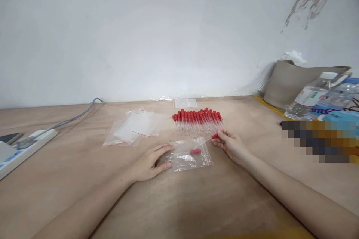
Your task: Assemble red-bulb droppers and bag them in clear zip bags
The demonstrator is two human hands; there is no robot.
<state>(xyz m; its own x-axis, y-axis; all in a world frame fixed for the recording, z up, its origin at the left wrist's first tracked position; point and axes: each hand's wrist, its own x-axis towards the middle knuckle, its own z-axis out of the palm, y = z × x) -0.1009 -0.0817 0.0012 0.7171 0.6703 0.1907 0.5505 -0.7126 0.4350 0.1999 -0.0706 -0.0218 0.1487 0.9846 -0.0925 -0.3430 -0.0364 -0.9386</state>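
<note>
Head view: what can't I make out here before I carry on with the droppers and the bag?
- Pixelated block, head view: whatever lies there at the right is masked.
- Right hand: its grip on the red dropper is too small to judge.
- Clear bag under the left hand: glare hides whether its mouth is open.
- Dropper row: too small and overlapping to count.
- Power strip: cut off by the left edge.
</note>
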